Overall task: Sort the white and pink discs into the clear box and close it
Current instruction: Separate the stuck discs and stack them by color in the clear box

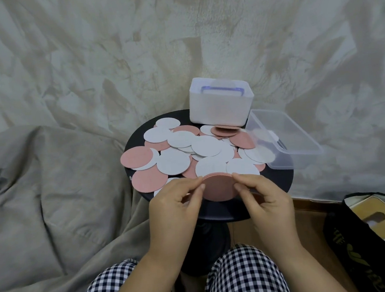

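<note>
A loose heap of white discs (206,145) and pink discs (149,179) covers a small round black table (280,180). Between both hands I hold a thin stack of pink discs (218,187) just above the table's near edge. My left hand (176,207) pinches its left rim and my right hand (266,200) pinches its right rim. An open clear box (283,135) sits at the table's right, hanging partly over the edge, with a disc or two seen through its wall. A frosted box with a purple-handled lid (220,101) stands at the back.
Crumpled grey-beige bedding (50,181) surrounds the table on the left and behind. A black bag (357,236) with yellow items lies on the wooden floor at the lower right. My knees in checked trousers (244,276) are below the table.
</note>
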A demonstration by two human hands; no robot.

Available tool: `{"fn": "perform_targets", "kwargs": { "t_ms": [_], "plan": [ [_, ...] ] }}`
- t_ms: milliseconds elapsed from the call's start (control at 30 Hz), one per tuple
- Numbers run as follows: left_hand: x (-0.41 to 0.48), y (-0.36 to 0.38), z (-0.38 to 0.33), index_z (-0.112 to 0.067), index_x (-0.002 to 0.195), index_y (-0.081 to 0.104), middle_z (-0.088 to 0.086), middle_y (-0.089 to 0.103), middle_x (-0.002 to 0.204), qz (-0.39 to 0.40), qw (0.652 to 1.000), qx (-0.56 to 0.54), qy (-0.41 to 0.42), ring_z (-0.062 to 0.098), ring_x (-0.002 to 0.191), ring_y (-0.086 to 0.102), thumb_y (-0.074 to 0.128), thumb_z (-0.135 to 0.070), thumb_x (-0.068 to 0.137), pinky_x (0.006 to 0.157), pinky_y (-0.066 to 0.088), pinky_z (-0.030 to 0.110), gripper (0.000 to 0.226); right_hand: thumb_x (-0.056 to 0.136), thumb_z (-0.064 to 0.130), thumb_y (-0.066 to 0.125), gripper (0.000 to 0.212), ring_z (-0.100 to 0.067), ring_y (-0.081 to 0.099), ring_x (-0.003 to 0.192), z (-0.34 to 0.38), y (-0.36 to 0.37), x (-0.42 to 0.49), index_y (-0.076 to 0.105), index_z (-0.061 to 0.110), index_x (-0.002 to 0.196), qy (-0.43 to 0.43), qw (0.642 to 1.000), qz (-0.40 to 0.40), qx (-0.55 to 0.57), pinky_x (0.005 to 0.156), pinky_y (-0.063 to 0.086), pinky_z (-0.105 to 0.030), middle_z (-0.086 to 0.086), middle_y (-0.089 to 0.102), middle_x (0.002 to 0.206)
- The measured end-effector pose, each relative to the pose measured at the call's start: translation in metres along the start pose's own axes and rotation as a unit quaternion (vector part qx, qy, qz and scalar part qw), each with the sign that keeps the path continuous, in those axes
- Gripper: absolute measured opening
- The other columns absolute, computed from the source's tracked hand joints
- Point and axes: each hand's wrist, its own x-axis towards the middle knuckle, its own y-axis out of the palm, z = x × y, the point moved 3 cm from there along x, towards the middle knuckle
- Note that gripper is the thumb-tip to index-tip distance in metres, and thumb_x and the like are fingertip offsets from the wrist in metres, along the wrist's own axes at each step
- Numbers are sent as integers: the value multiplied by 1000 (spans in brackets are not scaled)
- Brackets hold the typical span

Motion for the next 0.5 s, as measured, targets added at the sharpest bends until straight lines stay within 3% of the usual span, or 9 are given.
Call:
{"fn": "perform_targets", "kwargs": {
  "t_ms": [167, 267, 367, 500],
  "plan": [
    [1, -2, 2, -16, 88, 75, -17, 66, 82, 12, 1000, 6, 5, -4, 82, 62, 68, -14, 76, 74, 47, 8, 14, 83, 7, 64, 34, 2, 63, 92, 0, 0, 0, 63, 37, 97, 0, 1000, 4, 1, 79, 48, -11, 29, 65, 94],
    [-1, -2, 0, -17, 88, 74, -17, 67, 81, 17, 1000, -11, -10, -4, 83, 62, 72, -8, 77, 73, 46, 6, 14, 84, 18, 63, 20, 0, 63, 91, 1, -3, 0, 66, 29, 100, -19, 1000, 8, 7, 79, 50, -14, 25, 66, 94],
    [-2, 0, -1, -19, 87, 73, -19, 66, 83, 25, 999, -12, -21, -5, 83, 62, 72, -4, 77, 71, 45, 4, 18, 84, 25, 56, 19, 2, 62, 91, 1, -4, 0, 65, 29, 100, -11, 1000, 9, 14, 78, 49, -12, 26, 65, 94],
    [3, 2, -7, -29, 83, 68, -18, 67, 81, 55, 996, -40, -52, -4, 79, 63, 71, -6, 77, 67, 46, 5, 24, 83, 17, 65, 23, 2, 62, 92, 1, -11, 3, 64, 36, 96, 11, 1000, 16, 21, 78, 48, -11, 25, 66, 96]
  ]
}}
